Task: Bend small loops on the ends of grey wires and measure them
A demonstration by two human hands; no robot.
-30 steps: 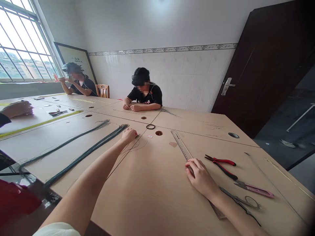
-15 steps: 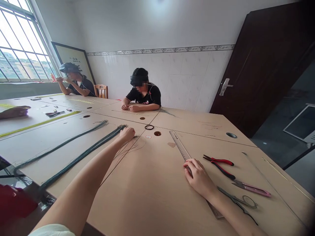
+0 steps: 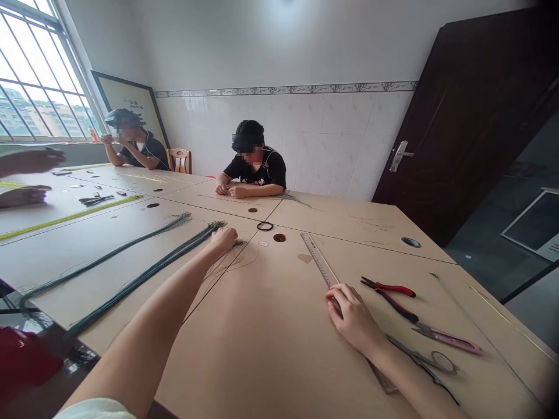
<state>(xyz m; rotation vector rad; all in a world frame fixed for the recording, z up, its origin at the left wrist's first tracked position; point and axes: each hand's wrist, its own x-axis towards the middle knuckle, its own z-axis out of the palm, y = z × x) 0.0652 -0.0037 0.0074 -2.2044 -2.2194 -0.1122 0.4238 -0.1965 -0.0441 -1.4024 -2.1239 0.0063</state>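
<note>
Teal bundle (image 3: 144,276) & ruler (image 3: 318,263) on tabletop (image 3: 262,349), one hand at ea.
Risk: bundle hangs past tabletop's near L edge, so a forearm snag cld drag it off; ruler cld skew if R hand (image 3: 353,314) slides; loose strands (image 3: 238,243) cld tangle. Bundle's far end is just beside L hand (image 3: 224,238), ruler under R hand, toward tabletop's R edge. R fingers bend over ruler, gripping or just pressing, can't tell; L fingers curl in, can't tell what's pinched, if anything.
</note>
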